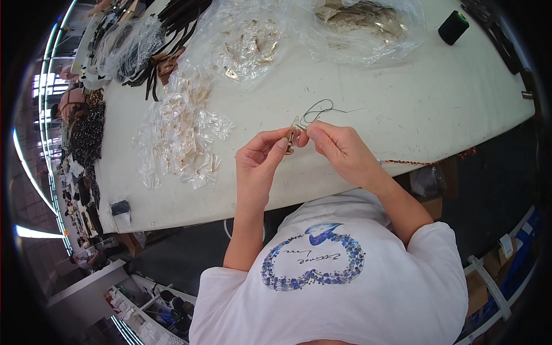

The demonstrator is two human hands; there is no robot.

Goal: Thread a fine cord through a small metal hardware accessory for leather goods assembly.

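Above the near part of the white table [264, 103], my two hands meet close together. My left hand [261, 158] is closed, its thumb and fingers pinching a small gold-toned metal piece [290, 138]. A bit of clear plastic seems to stand up beside that piece, though it is too small to make out well. My right hand [339, 146] is closed too, thumb against forefinger, at a thin dark cord [322, 101]. This cord loops on the far side of my fingers and trails off to the right. Its near end is hidden between the hands.
Left of my hands lies a spread of small clear packets [181, 135] with gold-toned pieces. Farther back are open plastic bags [253, 49], dark straps [172, 29] and a black thread spool [453, 27]. An orange-and-black twisted cord [411, 163] runs along the table's near right edge.
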